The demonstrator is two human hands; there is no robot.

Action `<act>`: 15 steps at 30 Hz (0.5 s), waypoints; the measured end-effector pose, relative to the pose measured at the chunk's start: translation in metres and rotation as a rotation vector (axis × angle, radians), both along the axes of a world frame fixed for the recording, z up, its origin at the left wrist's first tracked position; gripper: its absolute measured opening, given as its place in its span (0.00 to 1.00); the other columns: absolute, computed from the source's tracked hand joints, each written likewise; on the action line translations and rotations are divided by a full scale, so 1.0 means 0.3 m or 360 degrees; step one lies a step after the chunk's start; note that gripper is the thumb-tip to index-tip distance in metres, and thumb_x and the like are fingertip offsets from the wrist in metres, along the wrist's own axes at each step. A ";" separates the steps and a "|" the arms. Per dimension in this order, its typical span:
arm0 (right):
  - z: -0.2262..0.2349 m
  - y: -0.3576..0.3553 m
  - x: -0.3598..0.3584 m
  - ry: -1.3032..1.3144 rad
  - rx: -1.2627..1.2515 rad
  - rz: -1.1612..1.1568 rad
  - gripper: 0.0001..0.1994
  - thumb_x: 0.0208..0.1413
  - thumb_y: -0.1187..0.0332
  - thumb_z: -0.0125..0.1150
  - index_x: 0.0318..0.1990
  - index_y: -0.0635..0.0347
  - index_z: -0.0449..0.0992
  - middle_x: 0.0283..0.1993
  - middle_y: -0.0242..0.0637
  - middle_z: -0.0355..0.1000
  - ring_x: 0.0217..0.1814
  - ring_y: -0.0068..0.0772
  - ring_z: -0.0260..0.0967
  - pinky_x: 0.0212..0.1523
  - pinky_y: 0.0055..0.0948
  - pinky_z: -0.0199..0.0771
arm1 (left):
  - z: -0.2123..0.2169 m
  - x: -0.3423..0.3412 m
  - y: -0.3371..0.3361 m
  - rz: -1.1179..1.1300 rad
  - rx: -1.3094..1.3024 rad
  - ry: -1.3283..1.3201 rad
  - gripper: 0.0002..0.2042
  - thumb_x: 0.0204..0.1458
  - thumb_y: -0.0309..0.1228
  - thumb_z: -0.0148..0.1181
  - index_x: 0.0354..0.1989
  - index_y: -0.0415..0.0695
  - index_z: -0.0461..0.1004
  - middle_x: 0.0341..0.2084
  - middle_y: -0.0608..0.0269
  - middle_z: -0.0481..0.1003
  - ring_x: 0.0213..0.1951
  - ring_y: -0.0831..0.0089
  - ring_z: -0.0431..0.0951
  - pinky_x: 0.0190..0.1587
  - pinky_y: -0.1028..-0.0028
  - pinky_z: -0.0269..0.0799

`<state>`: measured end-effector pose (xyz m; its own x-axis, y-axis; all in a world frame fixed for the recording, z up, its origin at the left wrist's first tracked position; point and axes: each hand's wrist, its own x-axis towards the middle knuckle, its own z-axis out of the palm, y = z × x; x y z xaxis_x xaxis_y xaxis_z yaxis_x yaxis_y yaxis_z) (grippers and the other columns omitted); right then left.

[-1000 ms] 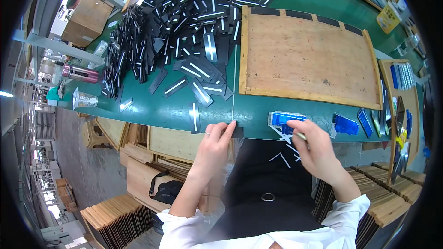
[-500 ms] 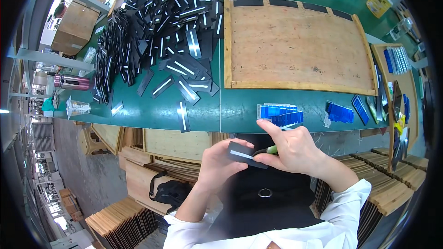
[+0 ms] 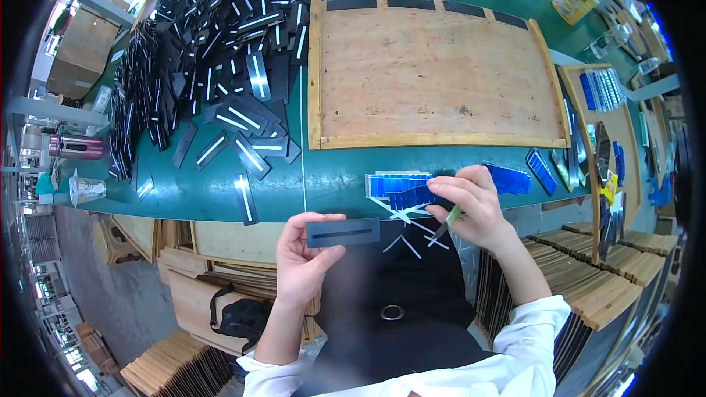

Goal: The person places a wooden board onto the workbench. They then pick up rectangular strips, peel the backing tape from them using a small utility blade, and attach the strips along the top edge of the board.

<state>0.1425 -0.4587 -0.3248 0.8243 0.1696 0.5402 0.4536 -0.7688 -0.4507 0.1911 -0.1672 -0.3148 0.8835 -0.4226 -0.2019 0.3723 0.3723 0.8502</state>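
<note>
Presently, left hand (image 3: 300, 265) pinches grey plate (image 3: 346, 225), long axis left-right; blue strips (image 3: 401, 183) lie beyond, rightward, nearer right hand (image 3: 476, 209) gripping green-handled tool (image 3: 454, 214).

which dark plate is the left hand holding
The dark plate between its thumb and fingers, with a dark lengthwise line; the loose plates lie on the green table.

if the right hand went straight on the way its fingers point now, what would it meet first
Most likely the blue strips just left of the right hand; depth is unclear here, so it may already be touching them.
</note>
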 end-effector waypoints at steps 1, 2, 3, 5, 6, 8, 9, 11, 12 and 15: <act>0.000 -0.006 0.002 0.0032 0.0036 -0.0016 0.25 0.37 0.70 0.76 0.48 0.53 0.75 0.42 0.31 0.77 0.40 0.36 0.68 0.41 0.34 0.65 | -0.004 -0.001 -0.007 -0.0015 -0.0049 0.0001 0.24 0.46 0.09 0.61 0.52 0.40 0.67 0.52 0.49 0.74 0.46 0.74 0.79 0.44 0.80 0.77; -0.004 -0.013 0.003 0.0074 0.0039 -0.0012 0.30 0.34 0.70 0.77 0.51 0.52 0.74 0.42 0.31 0.78 0.40 0.37 0.67 0.41 0.34 0.65 | -0.006 -0.002 -0.011 -0.0014 -0.0046 0.0003 0.24 0.46 0.09 0.61 0.52 0.40 0.67 0.52 0.49 0.74 0.46 0.74 0.79 0.44 0.80 0.77; -0.010 -0.018 0.001 0.0075 0.0042 -0.0010 0.30 0.34 0.70 0.77 0.51 0.52 0.74 0.42 0.31 0.78 0.40 0.37 0.67 0.41 0.34 0.65 | -0.007 -0.003 -0.015 -0.0023 -0.0039 0.0008 0.24 0.46 0.08 0.60 0.52 0.40 0.66 0.52 0.49 0.74 0.46 0.74 0.79 0.45 0.80 0.77; -0.024 -0.024 -0.002 0.0147 0.0054 -0.0030 0.30 0.35 0.71 0.77 0.52 0.52 0.73 0.43 0.31 0.78 0.41 0.36 0.67 0.42 0.34 0.65 | -0.012 -0.005 -0.019 -0.0028 -0.0025 0.0014 0.24 0.46 0.08 0.60 0.52 0.40 0.66 0.52 0.48 0.74 0.47 0.74 0.79 0.46 0.79 0.77; -0.026 -0.023 -0.001 0.0147 0.0059 -0.0026 0.30 0.35 0.71 0.77 0.52 0.52 0.73 0.43 0.31 0.78 0.41 0.36 0.67 0.42 0.34 0.65 | -0.016 -0.004 -0.020 -0.0036 -0.0027 0.0007 0.24 0.47 0.08 0.60 0.52 0.40 0.66 0.52 0.49 0.74 0.48 0.73 0.78 0.47 0.79 0.77; -0.026 -0.019 0.004 0.0108 0.0074 -0.0048 0.31 0.35 0.71 0.77 0.53 0.53 0.72 0.42 0.30 0.78 0.41 0.36 0.67 0.42 0.35 0.65 | -0.020 -0.006 -0.023 -0.0039 -0.0022 -0.0002 0.24 0.47 0.09 0.61 0.52 0.40 0.66 0.52 0.49 0.74 0.48 0.73 0.78 0.47 0.79 0.76; -0.025 -0.017 0.004 0.0107 0.0079 -0.0043 0.31 0.35 0.71 0.77 0.53 0.53 0.72 0.42 0.30 0.78 0.41 0.36 0.67 0.42 0.35 0.65 | -0.022 -0.007 -0.027 -0.0039 -0.0003 -0.0008 0.24 0.47 0.09 0.60 0.52 0.40 0.66 0.52 0.49 0.74 0.48 0.73 0.78 0.48 0.79 0.76; -0.027 -0.018 0.003 0.0102 0.0056 -0.0058 0.31 0.35 0.71 0.77 0.53 0.53 0.72 0.41 0.28 0.77 0.41 0.35 0.67 0.42 0.35 0.65 | -0.029 -0.006 -0.028 -0.0036 0.0015 -0.0018 0.24 0.47 0.09 0.60 0.53 0.40 0.66 0.52 0.50 0.74 0.49 0.74 0.78 0.48 0.79 0.76; -0.029 -0.018 0.001 0.0100 0.0056 -0.0054 0.31 0.35 0.71 0.77 0.53 0.53 0.72 0.41 0.28 0.77 0.41 0.35 0.67 0.42 0.35 0.65 | -0.033 -0.006 -0.027 -0.0054 0.0016 -0.0014 0.24 0.47 0.09 0.61 0.53 0.40 0.66 0.52 0.50 0.74 0.49 0.74 0.78 0.47 0.80 0.76; -0.032 -0.019 -0.006 -0.0116 -0.0156 0.0007 0.27 0.40 0.71 0.73 0.52 0.54 0.72 0.44 0.27 0.78 0.41 0.31 0.67 0.42 0.33 0.64 | -0.032 -0.006 -0.037 -0.0056 0.0047 -0.0005 0.25 0.47 0.09 0.61 0.54 0.41 0.65 0.52 0.51 0.73 0.47 0.75 0.78 0.45 0.81 0.76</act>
<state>0.1408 -0.4644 -0.3344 0.7827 0.2281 0.5792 0.4858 -0.8055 -0.3393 0.1892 -0.1784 -0.3243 0.8687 -0.4476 -0.2119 0.3822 0.3337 0.8617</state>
